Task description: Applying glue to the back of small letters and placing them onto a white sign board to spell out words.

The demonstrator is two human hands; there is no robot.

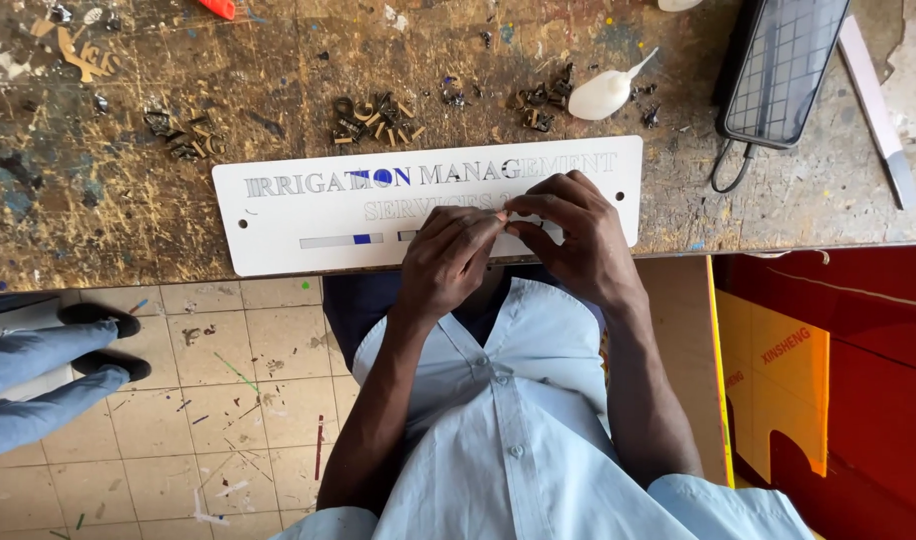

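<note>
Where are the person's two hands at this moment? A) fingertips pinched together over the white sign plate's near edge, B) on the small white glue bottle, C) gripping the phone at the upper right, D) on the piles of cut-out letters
A: the left hand and right hand meet, fingertips pinched, over the white sign plate, apart from the glue bottle and phone.

Worn wooden tabletop (128,190), its surface scratched and flecked with paint. A long white sign plate (308,225) with cut-out lettering lies along the near edge. Behind it, small dark cut-out pieces lie in clusters at left (183,135), centre (376,118) and right (543,105). A white squeeze bottle (603,93) lies on its side just beside the right cluster. A dark phone (783,65) with a cable rests at far right, near a pale flat strip (878,110).
</note>
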